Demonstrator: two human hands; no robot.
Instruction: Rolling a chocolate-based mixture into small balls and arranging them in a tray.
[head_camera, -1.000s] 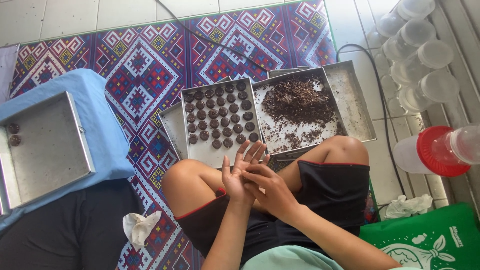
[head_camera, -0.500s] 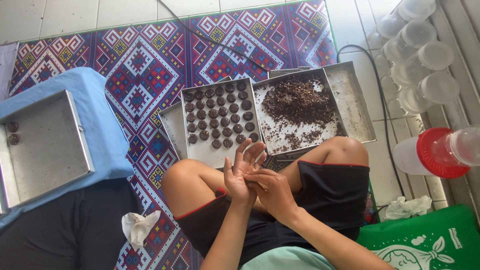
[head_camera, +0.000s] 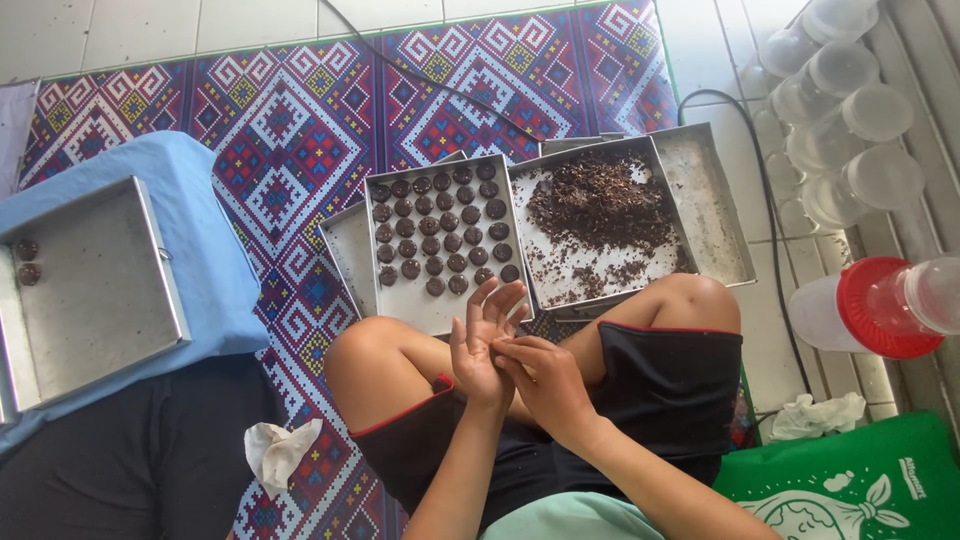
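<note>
Your left hand (head_camera: 480, 345) spread flat as a base; right hand (head_camera: 545, 385) fingertips pressed to its palm, contents hidden, above tray of dark rounds (head_camera: 440, 240).

You wear dark shorts (head_camera: 660, 400) with a thin red trim along each leg hem, and your knees are bare beyond them. Nearer you than the shorts, a pale mint-green shirt (head_camera: 575, 520) shows at its hem. Your left hand (head_camera: 480, 345) and right hand (head_camera: 545, 385) are bare, with no sleeves, gloves, rings or watch.
</note>
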